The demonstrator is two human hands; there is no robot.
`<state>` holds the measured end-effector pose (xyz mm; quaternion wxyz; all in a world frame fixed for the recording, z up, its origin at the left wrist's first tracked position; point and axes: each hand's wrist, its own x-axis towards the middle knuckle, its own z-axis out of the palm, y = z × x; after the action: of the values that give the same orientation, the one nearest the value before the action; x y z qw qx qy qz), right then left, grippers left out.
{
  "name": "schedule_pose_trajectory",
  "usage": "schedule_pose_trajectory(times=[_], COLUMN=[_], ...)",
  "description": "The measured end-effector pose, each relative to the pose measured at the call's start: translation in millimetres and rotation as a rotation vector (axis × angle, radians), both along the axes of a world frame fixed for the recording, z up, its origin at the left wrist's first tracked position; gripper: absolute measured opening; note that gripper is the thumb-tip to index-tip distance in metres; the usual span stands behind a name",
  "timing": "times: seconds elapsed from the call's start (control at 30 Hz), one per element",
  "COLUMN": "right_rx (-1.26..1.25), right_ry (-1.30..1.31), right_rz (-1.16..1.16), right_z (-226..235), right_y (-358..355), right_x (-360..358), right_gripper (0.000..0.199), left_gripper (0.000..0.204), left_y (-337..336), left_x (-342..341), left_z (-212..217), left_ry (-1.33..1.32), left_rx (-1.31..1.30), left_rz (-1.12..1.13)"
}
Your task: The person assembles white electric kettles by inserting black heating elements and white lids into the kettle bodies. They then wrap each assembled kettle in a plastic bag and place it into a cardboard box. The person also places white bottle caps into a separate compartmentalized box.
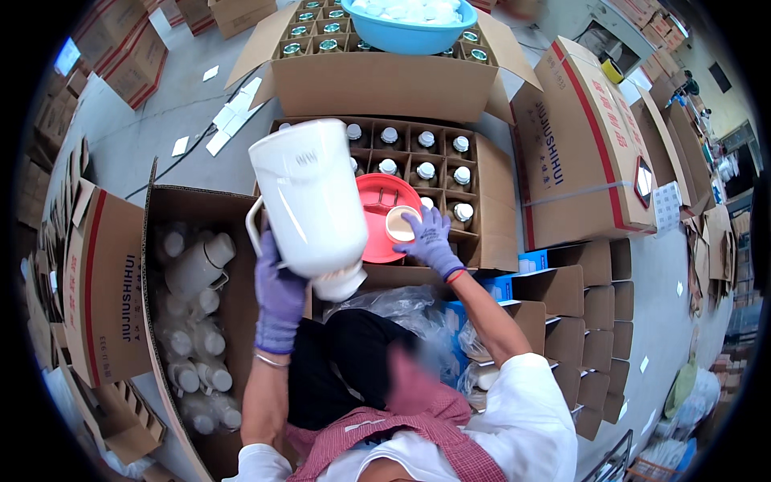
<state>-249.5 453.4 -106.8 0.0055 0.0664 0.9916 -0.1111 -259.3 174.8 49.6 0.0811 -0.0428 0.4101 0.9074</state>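
My left hand point(281, 293) grips a glossy white thermos jug point(309, 193) by its handle side. The jug is tilted, its broad end away from me and its narrower white neck toward my lap. To its right, my right hand point(434, 239) has its fingers at the edge of a small round lid-like piece point(399, 224), beige inside a white rim. That piece is over a red basin point(374, 251), which rests on a divided carton of white-capped bottles point(425, 170). Both hands wear purple gloves.
On the left, an open carton point(241, 301) holds several wrapped white jugs point(193, 273). A blue basin point(409, 30) of white pieces sits on a far carton point(381, 87). At right stand a tall carton point(562, 145) with a phone point(643, 181) and cardboard dividers point(574, 337).
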Motion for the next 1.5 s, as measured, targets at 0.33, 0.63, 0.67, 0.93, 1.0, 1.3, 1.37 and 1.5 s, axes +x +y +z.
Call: schedule_pose_trajectory(times=[0.33, 0.63, 0.67, 0.93, 1.0, 1.3, 1.37, 1.5], right_rx=[-0.227, -0.702, -0.807, -1.096, -0.94, -1.42, -2.174, -1.424], right_ry=[0.227, 0.556, 0.561, 0.856, 0.943, 0.377, -0.18, 0.514], right_rz=[0.163, 0.076, -0.023, -0.325, -0.145, 0.118, -0.096, -0.236], right_z=[-2.8, 133.2, 126.8, 127.0, 158.6, 180.5, 185.2, 152.0], right_y=[-11.2, -60.9, -69.9, -117.2, -110.5, -83.2, -80.6, -121.4], right_x=[28.6, 165.3, 176.2, 208.5, 208.1, 207.7, 208.3, 197.1], right_gripper=[0.044, 0.086, 0.087, 0.057, 0.054, 0.071, 0.068, 0.079], left_gripper=[0.043, 0.045, 0.046, 0.053, 0.052, 0.052, 0.054, 0.061], left_y=[29.5, 46.4, 45.5, 58.9, 47.9, 32.7, 32.9, 26.0], left_x=[-16.6, 72.7, 83.8, 157.0, 164.2, 165.0, 160.9, 145.1], left_z=[-59.9, -24.1, -20.6, 19.2, 26.9, 41.6, 34.8, 5.7], left_ry=[-0.349, 0.236, 0.106, -0.016, -0.016, 0.189, 0.222, 0.327], left_rx=[0.42, -0.373, -0.19, -0.087, 0.067, 0.056, -0.044, -0.35], left_rz=[-0.079, -0.199, -0.214, -0.153, -0.229, -0.211, -0.174, -0.123])
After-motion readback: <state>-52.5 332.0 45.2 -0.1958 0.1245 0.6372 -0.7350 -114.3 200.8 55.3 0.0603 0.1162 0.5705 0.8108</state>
